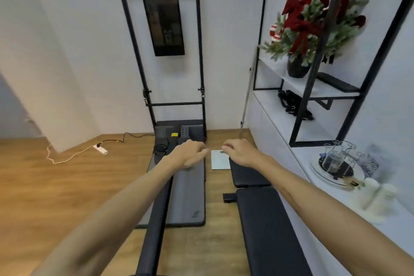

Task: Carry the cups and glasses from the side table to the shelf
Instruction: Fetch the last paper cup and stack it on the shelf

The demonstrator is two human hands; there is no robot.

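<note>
Neither grip holds anything; the left hand (190, 154) and right hand (243, 153) reach forward with fingers loosely curled, well apart from the glasses; a clear glass (333, 160) stands inverted on a thin wire rack (346, 152), set on a round white tray (318, 169) on the smooth white worktop (291, 141) at right; a black metal-framed shelf (331, 92) rises behind it; black padded benches (266, 226) lie below the hands on wood floor (56, 186).

Clear glass cups (334, 159) (glossy), matt wood floor (44, 186), black padded bench (266, 226)
</note>
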